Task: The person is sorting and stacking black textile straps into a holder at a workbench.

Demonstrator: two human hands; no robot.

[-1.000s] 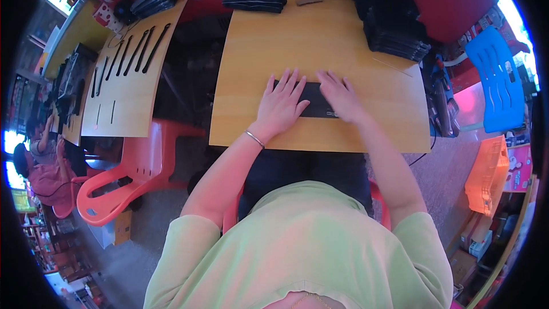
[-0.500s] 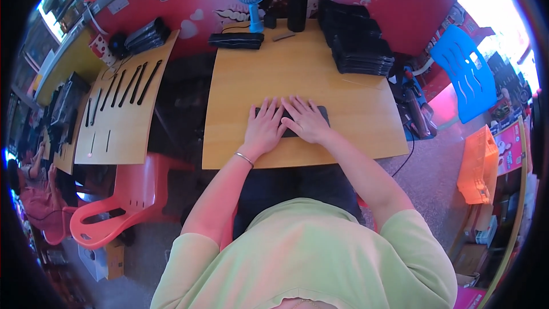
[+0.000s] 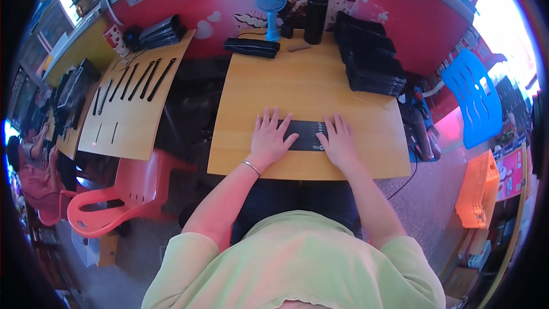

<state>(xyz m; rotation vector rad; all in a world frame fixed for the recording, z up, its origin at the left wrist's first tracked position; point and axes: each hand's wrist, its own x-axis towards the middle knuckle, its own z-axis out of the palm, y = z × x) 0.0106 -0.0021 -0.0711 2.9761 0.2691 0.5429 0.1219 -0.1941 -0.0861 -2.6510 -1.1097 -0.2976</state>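
A flat black rectangular packet (image 3: 307, 135) with light printing lies on the wooden table (image 3: 274, 86) near its front edge. My left hand (image 3: 271, 140) rests flat over the packet's left end, fingers spread, a thin bracelet at the wrist. Over the right end lies my right hand (image 3: 339, 140), palm down with the fingers stretched out. Between the two thumbs the middle of the packet shows; its ends are hidden under my hands. Neither hand grips anything.
Stacked black packets (image 3: 374, 74) stand at the back right. Along the back are a blue fan (image 3: 271, 1), a black bottle (image 3: 315, 17) and a folded black bundle (image 3: 250, 47). Black straps (image 3: 137, 80) lie on the left table, by a pink chair (image 3: 134, 191). A blue chair (image 3: 473, 100) stands right.
My hands have moved apart from the packet's middle, the right one toward its right end, uncovering the printed centre. The whole view has shifted slightly.
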